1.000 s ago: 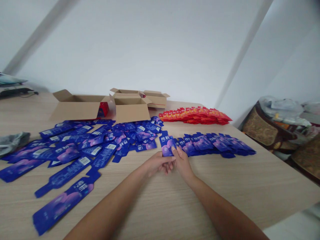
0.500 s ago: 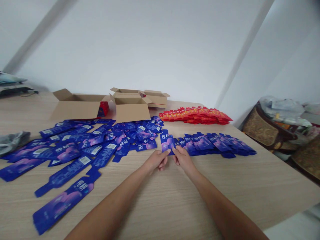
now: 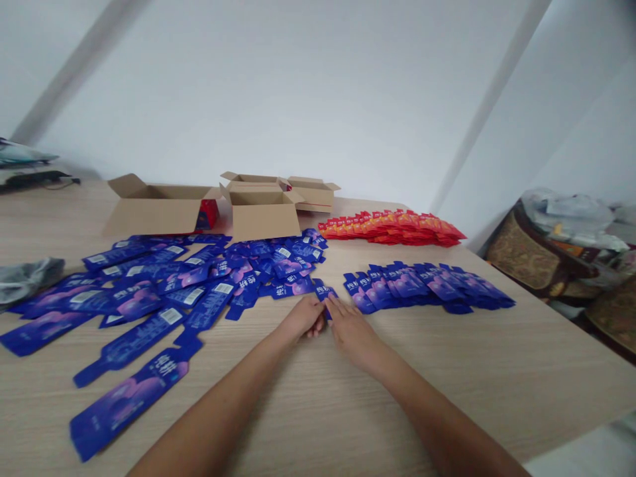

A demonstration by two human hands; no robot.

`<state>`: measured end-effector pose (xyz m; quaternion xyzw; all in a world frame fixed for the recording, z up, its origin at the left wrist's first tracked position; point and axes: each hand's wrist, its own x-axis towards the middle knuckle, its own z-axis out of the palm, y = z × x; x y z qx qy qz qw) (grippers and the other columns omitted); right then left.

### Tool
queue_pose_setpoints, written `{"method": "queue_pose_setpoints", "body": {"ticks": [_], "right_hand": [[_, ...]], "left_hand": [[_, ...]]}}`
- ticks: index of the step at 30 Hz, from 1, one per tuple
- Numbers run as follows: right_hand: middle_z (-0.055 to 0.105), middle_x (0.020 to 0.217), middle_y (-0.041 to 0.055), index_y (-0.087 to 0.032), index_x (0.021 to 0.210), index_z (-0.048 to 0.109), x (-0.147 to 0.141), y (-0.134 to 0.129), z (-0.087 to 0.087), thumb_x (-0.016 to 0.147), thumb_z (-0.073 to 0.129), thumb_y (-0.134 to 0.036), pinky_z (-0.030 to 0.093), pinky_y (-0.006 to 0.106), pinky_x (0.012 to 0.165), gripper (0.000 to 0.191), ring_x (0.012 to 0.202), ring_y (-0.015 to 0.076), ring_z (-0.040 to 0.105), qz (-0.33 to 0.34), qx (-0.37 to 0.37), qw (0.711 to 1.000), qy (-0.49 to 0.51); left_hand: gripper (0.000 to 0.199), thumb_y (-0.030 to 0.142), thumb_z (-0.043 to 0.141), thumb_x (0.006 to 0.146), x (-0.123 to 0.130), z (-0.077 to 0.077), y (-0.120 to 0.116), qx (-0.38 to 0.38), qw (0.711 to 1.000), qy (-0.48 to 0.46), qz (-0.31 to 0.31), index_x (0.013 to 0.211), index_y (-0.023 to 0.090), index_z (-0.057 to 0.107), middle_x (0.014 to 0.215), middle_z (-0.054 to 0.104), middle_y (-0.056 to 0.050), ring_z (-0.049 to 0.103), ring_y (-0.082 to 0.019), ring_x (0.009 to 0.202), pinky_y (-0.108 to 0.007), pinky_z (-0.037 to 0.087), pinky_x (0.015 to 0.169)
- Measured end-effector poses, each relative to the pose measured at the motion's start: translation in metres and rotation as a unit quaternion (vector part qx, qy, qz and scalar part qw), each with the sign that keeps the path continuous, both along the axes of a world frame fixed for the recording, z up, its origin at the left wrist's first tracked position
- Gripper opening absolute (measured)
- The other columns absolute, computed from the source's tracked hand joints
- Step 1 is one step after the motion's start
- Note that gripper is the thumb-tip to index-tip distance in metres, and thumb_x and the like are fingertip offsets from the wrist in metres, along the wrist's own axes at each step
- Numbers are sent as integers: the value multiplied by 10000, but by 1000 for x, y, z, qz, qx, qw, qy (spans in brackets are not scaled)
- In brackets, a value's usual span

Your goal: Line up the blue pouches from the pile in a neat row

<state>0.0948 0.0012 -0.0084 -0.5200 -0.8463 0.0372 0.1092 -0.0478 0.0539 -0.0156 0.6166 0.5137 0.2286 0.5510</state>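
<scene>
A small blue-and-purple printed packet [image 3: 322,290] with white lettering is at the middle of the table, its lower part covered by my hands. My left hand [image 3: 307,317] is closed, pinching the packet's lower left side, the other fingers curled under. Stretched over the packet's right side is my right hand [image 3: 350,328], its fingers extended and lying flat on it. Just right of my hands, a row of overlapping blue packets [image 3: 397,285] runs along the table. To the left spreads a loose pile of similar blue packets [image 3: 199,281], some showing barcodes.
Open cardboard boxes [image 3: 265,222] stand at the back, another large one [image 3: 154,215] farther left. A fanned row of red packets [image 3: 392,227] lies back right. A grey cloth-like item [image 3: 30,281] sits at the left edge. Beyond the table's right edge is a patterned chair [image 3: 524,245] holding plastic bags.
The packet has come down and slightly left, from tilted up between both hands to lower near the table. My right hand has gone from pinching its edge to lying flat over it.
</scene>
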Motion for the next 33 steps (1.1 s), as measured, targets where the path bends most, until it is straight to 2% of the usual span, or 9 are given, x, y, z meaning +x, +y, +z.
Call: {"method": "queue_pose_setpoints", "body": {"ticks": [2, 5, 9, 16, 23, 28, 33], "right_hand": [[264, 1464, 162, -89, 1402, 329, -3, -2, -4, 918, 303, -225, 237, 406, 1065, 503, 1341, 245, 264, -15, -10, 1000, -18], [243, 1475, 146, -187, 1379, 391, -3, -3, -4, 899, 355, -201, 181, 451, 1067, 482, 1352, 272, 230, -41, 2, 998, -49], [265, 1466, 152, -209, 1347, 439, 1, 0, -4, 899, 353, -203, 125, 489, 1063, 456, 1332, 280, 273, -81, 19, 994, -72], [258, 1481, 88, -266, 1347, 437, 12, 10, -11, 916, 345, -380, -4, 586, 1036, 455, 1359, 340, 142, -130, 42, 988, -69], [230, 1493, 82, -301, 1376, 383, 14, 18, -16, 926, 301, -412, 30, 613, 1006, 470, 1329, 353, 200, -187, 25, 979, -77], [305, 1459, 106, -299, 1341, 435, 15, 20, -15, 922, 317, -403, 70, 597, 994, 448, 1298, 339, 251, -213, 53, 972, -85], [413, 1377, 158, -263, 1301, 494, 15, 20, -10, 920, 333, -390, 123, 522, 1003, 432, 1268, 301, 301, -215, 79, 969, -92]], "left_hand": [[442, 383, 328, 861, -1, 3, 2, 5, 1000, 13, 7, 498, 167, 459, 291, 428, 31, 371, -75, 228, -169, 257, 301], [323, 330, 310, 860, -1, 6, 3, 12, 999, 21, 22, 665, 162, 506, 292, 432, 58, 376, -89, 218, -169, 265, 303], [225, 305, 336, 839, -1, 6, 3, 25, 999, 14, 21, 851, 155, 504, 315, 453, 77, 404, -94, 235, -160, 264, 307], [212, 318, 357, 824, -2, 5, 3, 22, 1000, 4, 20, 845, 159, 497, 311, 440, 84, 389, -94, 230, -167, 268, 299], [200, 321, 394, 833, -4, 0, 4, 17, 999, -12, 25, 860, 156, 506, 339, 453, 82, 406, -79, 247, -146, 260, 306], [207, 240, 325, 847, -5, 2, 4, 6, 1000, 4, 25, 924, 157, 499, 339, 449, 83, 406, -89, 256, -149, 263, 302], [221, 231, 320, 849, -5, 5, 3, 13, 1000, 14, 15, 939, 150, 505, 346, 441, 84, 394, -88, 262, -154, 276, 319]]}}
